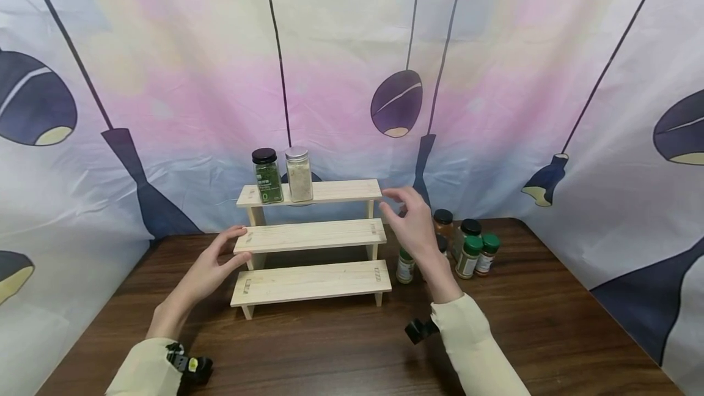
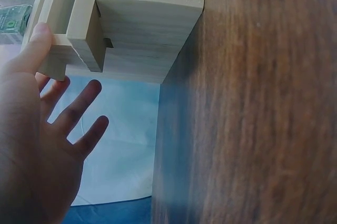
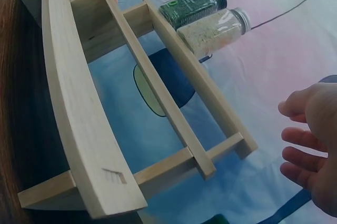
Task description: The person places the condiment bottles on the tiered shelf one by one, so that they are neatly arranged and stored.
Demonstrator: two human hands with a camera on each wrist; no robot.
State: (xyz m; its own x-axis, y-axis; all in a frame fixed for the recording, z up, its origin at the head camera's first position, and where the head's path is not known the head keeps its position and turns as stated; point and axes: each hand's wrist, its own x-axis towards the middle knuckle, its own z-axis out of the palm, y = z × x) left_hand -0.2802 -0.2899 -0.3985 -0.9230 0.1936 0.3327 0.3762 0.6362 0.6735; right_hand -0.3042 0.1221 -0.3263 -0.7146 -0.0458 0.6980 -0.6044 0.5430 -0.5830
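A three-tier wooden display shelf [image 1: 310, 236] stands on the table. My left hand [image 1: 211, 264] holds the left end of its middle tier, thumb at the front edge and fingers toward the back; in the left wrist view two fingers of that hand [image 2: 47, 113] spread free. Just off the right end of the top tier hovers my right hand [image 1: 412, 225], fingers loosely bent around nothing; a gap separates that hand [image 3: 313, 139] from the shelf in the right wrist view. On the top tier's left half stand a black-lidded jar of green herbs [image 1: 268, 177] and a silver-lidded jar of pale seasoning [image 1: 299, 176].
Right of the shelf, several spice jars stand grouped, among them a green-capped jar [image 1: 469, 256] and another green-capped one [image 1: 487, 253]; my right forearm partly hides the group. A patterned cloth [image 1: 341, 35] hangs behind the dark wooden table [image 1: 308, 353].
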